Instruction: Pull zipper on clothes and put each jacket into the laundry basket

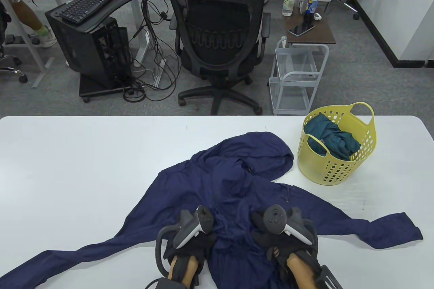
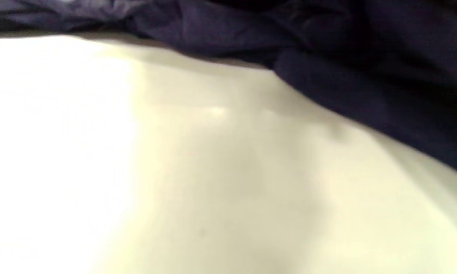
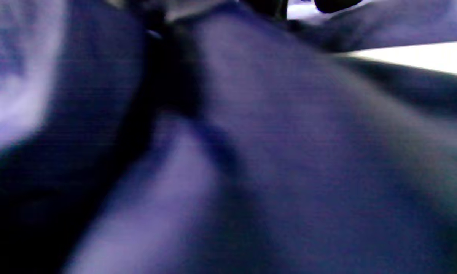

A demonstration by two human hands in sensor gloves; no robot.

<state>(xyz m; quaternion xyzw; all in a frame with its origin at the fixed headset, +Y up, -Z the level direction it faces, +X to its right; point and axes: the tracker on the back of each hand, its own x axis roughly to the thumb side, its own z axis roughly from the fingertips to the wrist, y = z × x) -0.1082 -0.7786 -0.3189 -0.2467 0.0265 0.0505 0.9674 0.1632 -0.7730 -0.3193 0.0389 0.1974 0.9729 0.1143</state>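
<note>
1. left hand [image 1: 190, 245] and right hand [image 1: 284, 241] lay on the near hem of the navy jacket [image 1: 237, 180]; fingers hidden under trackers, so each grip's state couldn't be told.
2. jacket was spread across the white surface [image 1: 84, 167], sleeves out to both sides, hood at the far end.
3. yellow laundry basket [image 1: 339, 170] stood beside the hood, far right, with a teal jacket [image 1: 330, 136] inside.

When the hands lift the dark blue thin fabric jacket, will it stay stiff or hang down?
Probably floppy: the dark blue thin fabric jacket lies wrinkled with sleeves sprawled flat. It looks light, and the sleeves would likely trail.
</note>
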